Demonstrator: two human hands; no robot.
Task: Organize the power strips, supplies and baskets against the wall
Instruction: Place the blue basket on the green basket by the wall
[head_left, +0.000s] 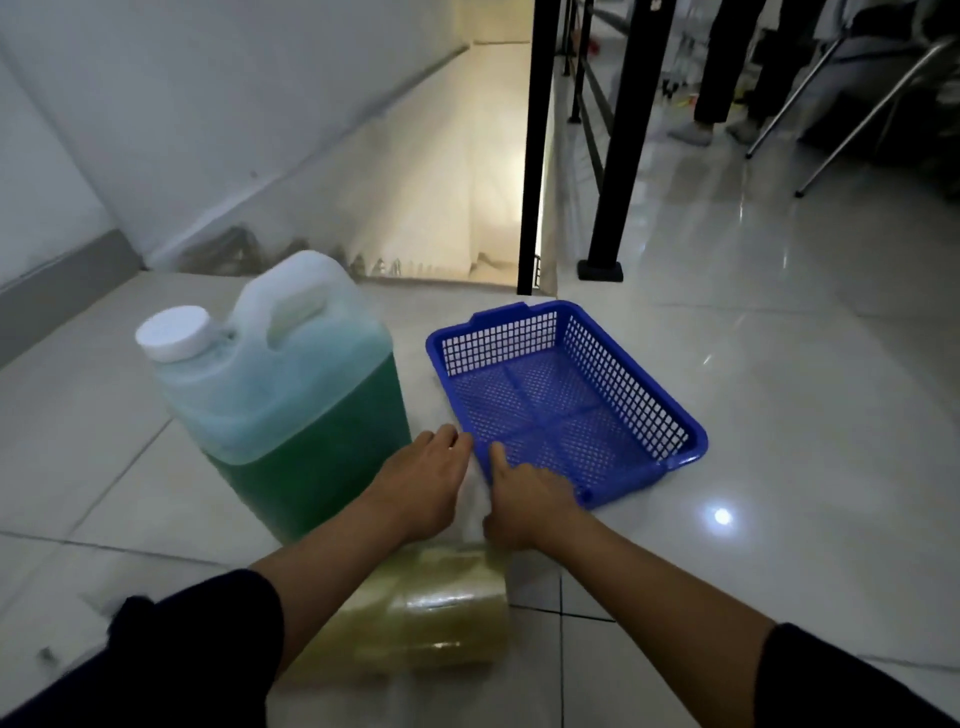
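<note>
A blue mesh basket lies empty on the tiled floor, turned at an angle. To its left stands a translucent jug of green liquid with a white cap. A stack of clear yellowish tape rolls lies on the floor below my hands. My left hand rests between jug and basket, fingers bent down at the basket's near left corner. My right hand lies on the basket's near rim, its forefinger stretched into the basket. Whether either hand grips the rim is unclear.
A stairwell drops away just behind the jug and basket, with a white wall on its left. Black railing posts stand at the right of the opening. A person's legs and metal chair legs are at the far right.
</note>
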